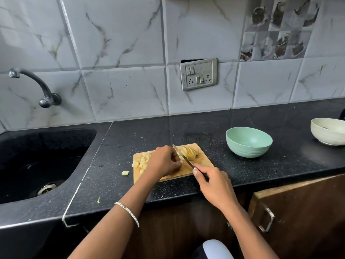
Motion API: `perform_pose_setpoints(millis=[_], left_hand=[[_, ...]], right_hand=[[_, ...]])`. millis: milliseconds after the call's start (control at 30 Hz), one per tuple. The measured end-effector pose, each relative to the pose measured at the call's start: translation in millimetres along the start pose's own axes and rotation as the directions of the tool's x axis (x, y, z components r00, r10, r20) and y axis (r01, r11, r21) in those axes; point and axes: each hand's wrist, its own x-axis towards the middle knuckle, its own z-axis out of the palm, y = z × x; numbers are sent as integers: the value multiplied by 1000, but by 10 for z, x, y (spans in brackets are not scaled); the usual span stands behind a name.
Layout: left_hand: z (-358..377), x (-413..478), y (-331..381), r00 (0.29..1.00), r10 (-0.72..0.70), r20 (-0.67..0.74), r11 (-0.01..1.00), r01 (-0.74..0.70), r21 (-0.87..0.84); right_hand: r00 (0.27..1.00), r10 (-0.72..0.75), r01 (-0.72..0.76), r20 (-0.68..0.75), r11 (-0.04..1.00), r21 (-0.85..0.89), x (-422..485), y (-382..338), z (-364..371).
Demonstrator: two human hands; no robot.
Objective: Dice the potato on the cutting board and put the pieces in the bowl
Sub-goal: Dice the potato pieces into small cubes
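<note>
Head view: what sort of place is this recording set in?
Most likely a home kitchen: a black speckled stone counter with a black built-in sink, a curved metal wall tap above it, and white marble-look wall tiles. A pale yellow potato is being diced on a wooden cutting board.

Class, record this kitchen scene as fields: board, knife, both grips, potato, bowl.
Cutting board: on the counter
Right grip: holds the knife, blade over the board
Left grip: holds a potato piece beside the blade
Sliced potato: right of the blade
Diced pieces: heaped at the board's left end; one stray cube on the counter
Green bowl: right of the board, no potato visible inside
</note>
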Motion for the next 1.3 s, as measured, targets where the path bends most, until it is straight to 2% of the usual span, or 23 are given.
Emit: perform_pose_setpoints(millis=[233, 567, 667, 833, 1000, 1167, 1300], left_hand=[[-40, 54, -89, 996, -40, -82, 998, 36, -48], [-85, 91, -204, 990, -86, -114, 996, 83, -33], [-138, 100, -259, 977, -144, -160, 989, 136, -63], [-174, 101, -352, 962, -190, -196, 981, 196, 12], [-228, 60, -397, 963, -182, -197, 983, 185, 0], [-262, 113, -483, 987, -161, -8, 983, 161, 85], [-233, 118, -455, 986, -168, -11, 973, 167, 161]], right_hand=[[999, 39, -40, 33, 999, 28, 79, 42, -9], [997, 82, -82, -16, 997, -6, 101, 24, 56], [996, 91, -91, -19, 994, -53, 109, 3, 58], [997, 79, -76, 14, 985, -153, 89, -126, 47], [995, 66, -61, 72, 995, -76, 59, -198, 22], [990, 38, -44, 134, 998, 39, 55, -179, -10], [986, 51, -76, 157, 985, 158, 108, -128, 10]])
